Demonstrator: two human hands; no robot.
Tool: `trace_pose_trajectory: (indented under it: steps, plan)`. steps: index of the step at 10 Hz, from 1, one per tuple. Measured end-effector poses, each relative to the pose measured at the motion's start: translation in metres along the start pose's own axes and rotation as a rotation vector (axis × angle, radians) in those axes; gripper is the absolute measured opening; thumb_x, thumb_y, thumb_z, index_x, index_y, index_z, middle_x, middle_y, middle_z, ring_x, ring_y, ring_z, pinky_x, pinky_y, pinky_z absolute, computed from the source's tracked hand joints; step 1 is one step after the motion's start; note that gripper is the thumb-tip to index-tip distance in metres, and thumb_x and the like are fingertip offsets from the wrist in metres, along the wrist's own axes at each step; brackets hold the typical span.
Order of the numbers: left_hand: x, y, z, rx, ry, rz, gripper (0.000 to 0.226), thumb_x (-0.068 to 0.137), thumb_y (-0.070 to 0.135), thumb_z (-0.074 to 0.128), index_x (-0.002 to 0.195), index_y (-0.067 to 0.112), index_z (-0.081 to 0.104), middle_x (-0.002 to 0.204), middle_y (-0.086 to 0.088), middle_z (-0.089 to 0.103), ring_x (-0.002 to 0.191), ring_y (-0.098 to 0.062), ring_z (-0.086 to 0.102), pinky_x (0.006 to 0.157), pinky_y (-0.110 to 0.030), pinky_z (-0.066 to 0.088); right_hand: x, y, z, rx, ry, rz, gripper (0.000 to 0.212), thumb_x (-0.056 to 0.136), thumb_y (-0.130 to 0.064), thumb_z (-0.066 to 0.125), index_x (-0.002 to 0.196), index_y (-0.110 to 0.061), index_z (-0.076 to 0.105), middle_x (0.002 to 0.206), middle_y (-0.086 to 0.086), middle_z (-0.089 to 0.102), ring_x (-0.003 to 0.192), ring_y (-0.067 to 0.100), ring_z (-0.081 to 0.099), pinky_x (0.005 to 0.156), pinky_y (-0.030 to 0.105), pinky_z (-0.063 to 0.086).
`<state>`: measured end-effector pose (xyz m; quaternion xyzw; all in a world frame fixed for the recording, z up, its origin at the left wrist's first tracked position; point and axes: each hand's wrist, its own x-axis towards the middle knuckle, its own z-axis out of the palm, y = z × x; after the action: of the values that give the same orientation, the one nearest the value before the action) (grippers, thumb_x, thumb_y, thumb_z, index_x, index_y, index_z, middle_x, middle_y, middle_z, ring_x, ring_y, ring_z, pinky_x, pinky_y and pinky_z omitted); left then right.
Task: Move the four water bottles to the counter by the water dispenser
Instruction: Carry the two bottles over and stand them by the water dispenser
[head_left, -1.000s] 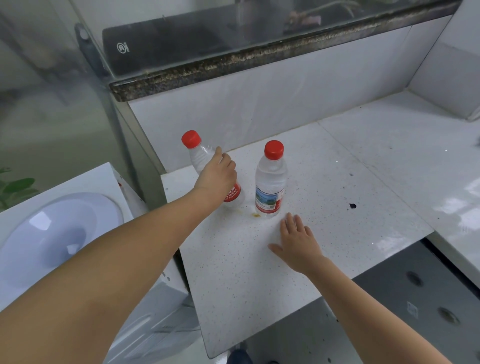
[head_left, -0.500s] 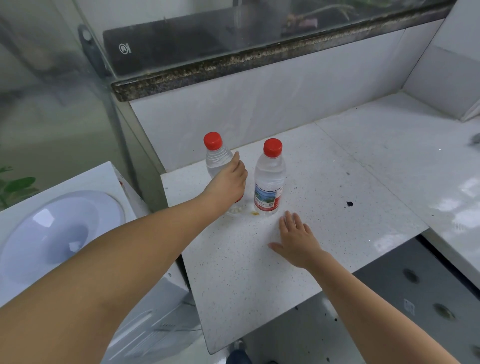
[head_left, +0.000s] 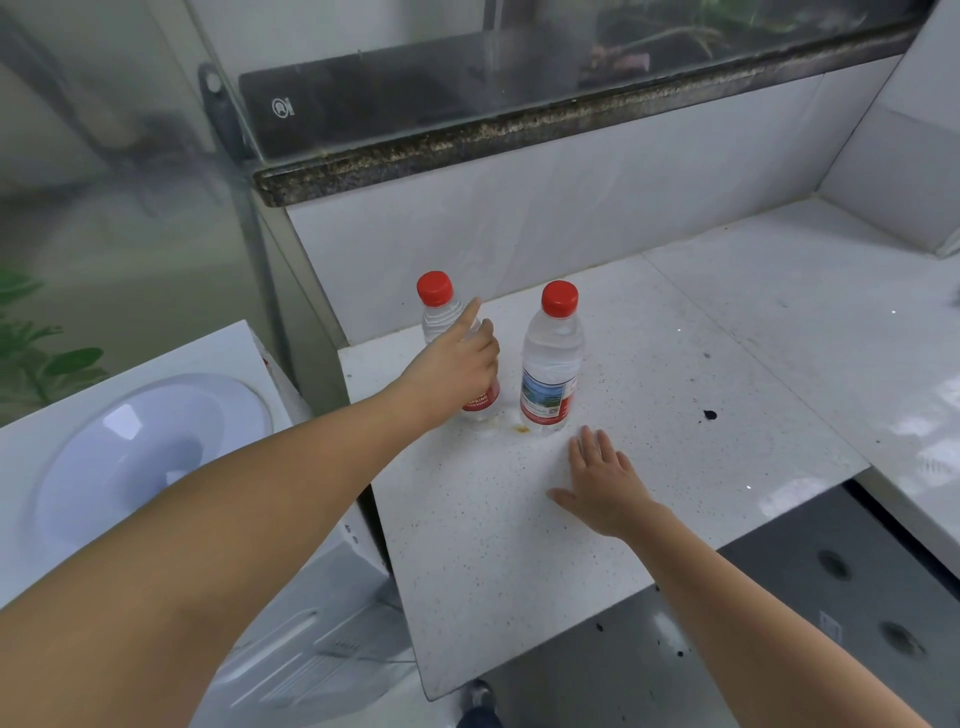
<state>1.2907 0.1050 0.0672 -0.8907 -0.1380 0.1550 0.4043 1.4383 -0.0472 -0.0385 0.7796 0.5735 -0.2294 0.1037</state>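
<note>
Two clear water bottles with red caps stand upright on the white speckled counter (head_left: 701, 364), near its back left corner. The left bottle (head_left: 440, 318) is partly hidden behind my left hand (head_left: 457, 366), whose fingers are straightened and spread in front of it, no longer wrapped around it. The right bottle (head_left: 550, 364) stands free, a short gap from the first. My right hand (head_left: 605, 483) lies flat and palm down on the counter just in front of the right bottle, holding nothing.
The white water dispenser top (head_left: 145, 457) with its round recess sits left of and below the counter. A tiled wall and a dark stone ledge (head_left: 519, 130) rise behind the bottles. The counter's front edge drops to a grey floor. A small dark spot (head_left: 709, 414) marks the counter.
My left hand brought the tilted left bottle upright beside the other one, then loosened its fingers from it. The right hand stayed flat on the counter.
</note>
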Motion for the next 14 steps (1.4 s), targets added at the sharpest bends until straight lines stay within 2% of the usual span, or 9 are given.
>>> trace_pose_trajectory:
  steps: [4, 6, 7, 8, 9, 10, 11, 12, 14]
  plan:
    - [0.007, 0.004, -0.010, -0.037, -0.014, 0.065, 0.063, 0.074, 0.016, 0.079, 0.131, 0.014, 0.052, 0.145, -0.014, 0.045, 0.141, -0.034, 0.029, 0.114, -0.059, 0.001, -0.002, 0.001, -0.002, -0.001, -0.012, -0.009, 0.082, 0.095, -0.051, 0.031, 0.147, -0.002, -0.009, 0.157, 0.018, -0.015, 0.145, 0.035, -0.013, 0.119, 0.045, 0.004]
    - [-0.002, 0.003, -0.008, -0.094, 0.139, 0.015, 0.057, 0.065, 0.016, 0.084, 0.119, 0.014, 0.062, 0.136, -0.012, 0.055, 0.136, -0.031, 0.039, 0.111, -0.056, 0.001, -0.002, 0.001, -0.002, -0.003, -0.015, -0.010, 0.082, 0.095, -0.050, 0.032, 0.147, -0.001, -0.008, 0.156, 0.019, -0.015, 0.145, 0.035, -0.013, 0.119, 0.046, 0.004]
    - [-0.012, 0.006, -0.005, -0.252, 0.317, -0.132, 0.049, 0.054, 0.019, 0.089, 0.099, 0.016, 0.069, 0.110, -0.006, 0.069, 0.110, -0.025, 0.063, 0.105, -0.046, 0.041, -0.002, 0.002, -0.002, -0.002, -0.010, -0.014, 0.082, 0.095, -0.050, 0.031, 0.147, -0.001, -0.008, 0.156, 0.019, -0.015, 0.144, 0.036, -0.013, 0.119, 0.046, 0.005]
    - [-0.015, 0.012, -0.002, -0.408, 0.402, -0.406, 0.031, 0.070, 0.027, 0.078, 0.094, 0.012, 0.066, 0.096, -0.006, 0.068, 0.090, -0.024, 0.063, 0.086, -0.036, 0.050, -0.001, 0.002, -0.001, -0.006, -0.008, -0.014, 0.082, 0.095, -0.051, 0.031, 0.147, -0.001, -0.008, 0.156, 0.019, -0.015, 0.145, 0.036, -0.013, 0.119, 0.046, 0.004]
    - [-0.011, 0.017, -0.002, -0.663, 0.265, -0.632, 0.034, 0.089, 0.038, 0.058, 0.104, 0.008, 0.056, 0.103, -0.009, 0.059, 0.094, -0.026, 0.055, 0.085, -0.036, 0.041, -0.001, 0.002, 0.000, -0.010, -0.006, -0.014, 0.082, 0.095, -0.051, 0.030, 0.147, -0.001, -0.008, 0.156, 0.019, -0.015, 0.145, 0.036, -0.013, 0.119, 0.046, 0.004]
    - [-0.005, 0.018, -0.001, -0.952, 0.293, -0.859, 0.045, 0.086, 0.043, 0.061, 0.111, 0.007, 0.052, 0.107, -0.011, 0.057, 0.098, -0.026, 0.057, 0.087, -0.035, 0.043, 0.000, 0.003, 0.000, -0.009, -0.006, -0.017, 0.081, 0.095, -0.051, 0.030, 0.147, -0.001, -0.008, 0.156, 0.019, -0.015, 0.145, 0.035, -0.012, 0.119, 0.046, 0.004]
    - [0.003, 0.017, 0.000, -1.346, 0.231, -0.968, 0.071, 0.082, 0.042, 0.067, 0.137, 0.013, 0.033, 0.134, -0.011, 0.048, 0.118, -0.029, 0.054, 0.093, -0.040, 0.048, 0.000, 0.004, 0.000, 0.000, -0.005, -0.018, 0.081, 0.095, -0.051, 0.030, 0.147, -0.001, -0.008, 0.157, 0.019, -0.015, 0.145, 0.035, -0.013, 0.119, 0.046, 0.004]
    - [0.010, 0.017, 0.001, -1.676, 0.194, -0.914, 0.075, 0.082, 0.030, 0.071, 0.141, 0.023, 0.026, 0.141, -0.005, 0.045, 0.128, -0.029, 0.048, 0.101, -0.044, 0.045, 0.000, 0.003, 0.000, -0.001, -0.007, -0.018, 0.082, 0.095, -0.051, 0.031, 0.147, -0.001, -0.009, 0.156, 0.019, -0.015, 0.145, 0.035, -0.013, 0.119, 0.046, 0.004]
    - [0.019, 0.016, 0.001, -1.824, 0.258, -0.963, 0.067, 0.083, 0.019, 0.070, 0.138, 0.023, 0.031, 0.137, -0.004, 0.050, 0.127, -0.029, 0.049, 0.102, -0.046, 0.044, 0.000, 0.003, -0.001, 0.008, -0.010, -0.018, 0.081, 0.096, -0.049, 0.032, 0.147, -0.001, -0.009, 0.156, 0.019, -0.016, 0.144, 0.035, -0.014, 0.119, 0.046, 0.003]
